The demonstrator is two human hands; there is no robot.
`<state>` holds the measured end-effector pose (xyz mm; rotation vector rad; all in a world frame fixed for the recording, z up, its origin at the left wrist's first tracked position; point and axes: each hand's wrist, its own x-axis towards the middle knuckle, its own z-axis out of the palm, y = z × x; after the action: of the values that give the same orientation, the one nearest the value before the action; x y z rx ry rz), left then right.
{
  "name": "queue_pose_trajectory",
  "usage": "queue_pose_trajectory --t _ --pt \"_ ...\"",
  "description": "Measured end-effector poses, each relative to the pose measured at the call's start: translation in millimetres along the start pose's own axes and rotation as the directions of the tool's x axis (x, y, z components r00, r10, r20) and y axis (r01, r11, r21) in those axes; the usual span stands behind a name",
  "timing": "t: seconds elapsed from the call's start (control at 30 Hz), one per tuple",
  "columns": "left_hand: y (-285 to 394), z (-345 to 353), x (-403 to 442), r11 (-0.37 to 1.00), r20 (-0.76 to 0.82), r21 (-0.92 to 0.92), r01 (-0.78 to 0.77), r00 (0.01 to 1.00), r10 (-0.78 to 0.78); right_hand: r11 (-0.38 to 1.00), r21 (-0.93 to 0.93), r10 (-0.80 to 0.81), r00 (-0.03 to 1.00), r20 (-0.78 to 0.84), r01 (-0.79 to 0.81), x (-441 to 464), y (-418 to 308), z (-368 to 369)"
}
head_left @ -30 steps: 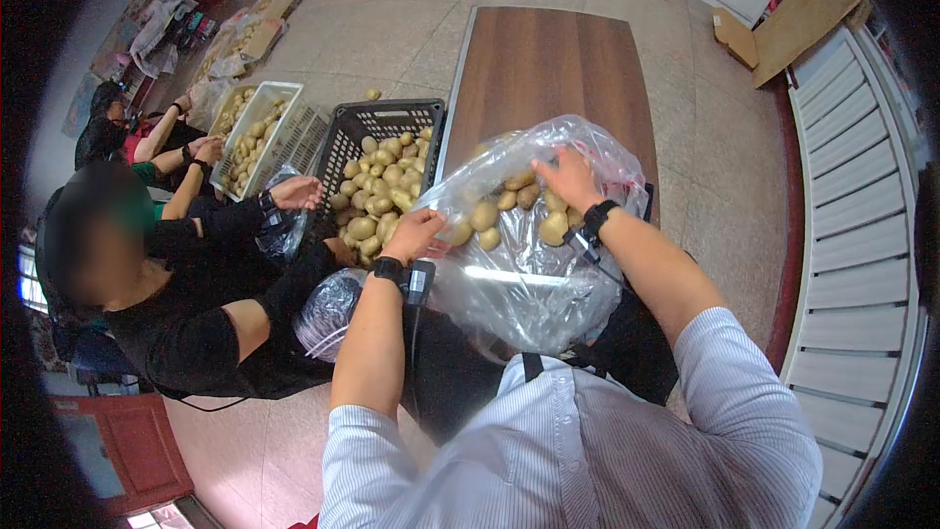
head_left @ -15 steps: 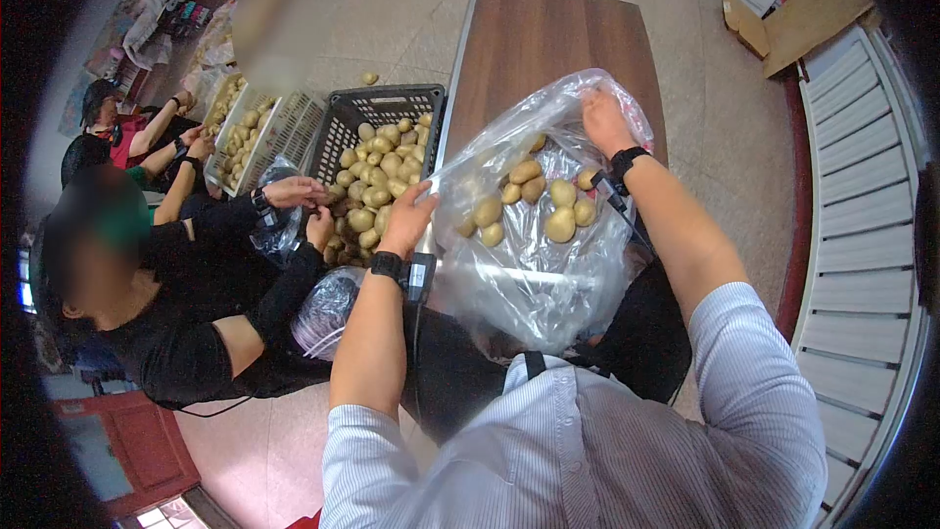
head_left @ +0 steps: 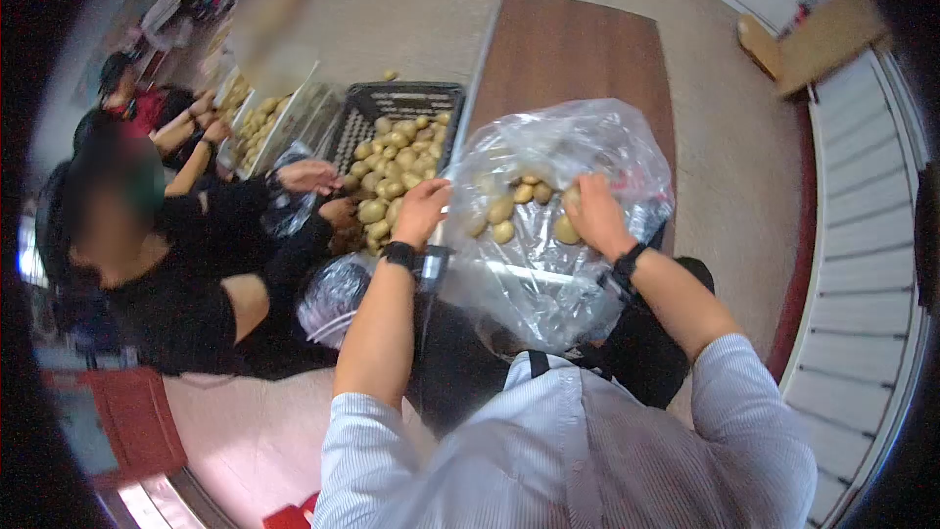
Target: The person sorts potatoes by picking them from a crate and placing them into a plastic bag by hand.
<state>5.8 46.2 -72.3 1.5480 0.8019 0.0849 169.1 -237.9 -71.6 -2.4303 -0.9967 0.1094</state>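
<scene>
A clear plastic bag point(head_left: 534, 299) lies spread over the near end of the brown table, with several potatoes point(head_left: 501, 208) in it. My left hand point(head_left: 421, 214) is at the bag's left edge, fingers closed on the plastic. Over the potatoes on the bag's right side is my right hand point(head_left: 599, 217), its fingers curled round a potato point(head_left: 571, 198); the fingertips are partly hidden and blurred. Another potato point(head_left: 565, 229) lies just below that hand.
A black crate point(head_left: 406, 90) heaped with potatoes stands left of the table point(head_left: 578, 54). A co-worker's hands point(head_left: 308, 176) are at its near left side. Farther left are white crates point(head_left: 284, 127) of potatoes and another person. A white radiator point(head_left: 852, 264) lines the right wall.
My right hand has left the bag's raised far edge and come down toward me onto the potatoes. The bag's top has sunk. My left hand stays at the left edge.
</scene>
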Motion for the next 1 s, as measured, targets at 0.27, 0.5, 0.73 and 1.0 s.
queue_pose_trajectory --t 0.27,0.5,0.73,1.0 --pt "13 3 -37 0.986 -0.070 -0.164 -0.041 0.997 0.030 0.937 -0.267 -0.162 0.959 0.233 0.224 -48 -20 30" --pt "31 4 -52 0.993 -0.012 -0.116 -0.024 1.000 0.023 0.985 -0.127 -0.081 0.962 0.262 0.118 -44 -8 42" --pt "34 19 -51 0.993 0.133 -0.114 0.028 0.991 -0.013 0.577 0.705 0.154 0.903 0.402 -0.412 -8 -59 35" --pt "43 27 -54 0.963 0.486 -0.188 0.193 0.870 -0.079 0.590 0.774 -0.039 0.950 0.311 -0.229 0 -103 43"
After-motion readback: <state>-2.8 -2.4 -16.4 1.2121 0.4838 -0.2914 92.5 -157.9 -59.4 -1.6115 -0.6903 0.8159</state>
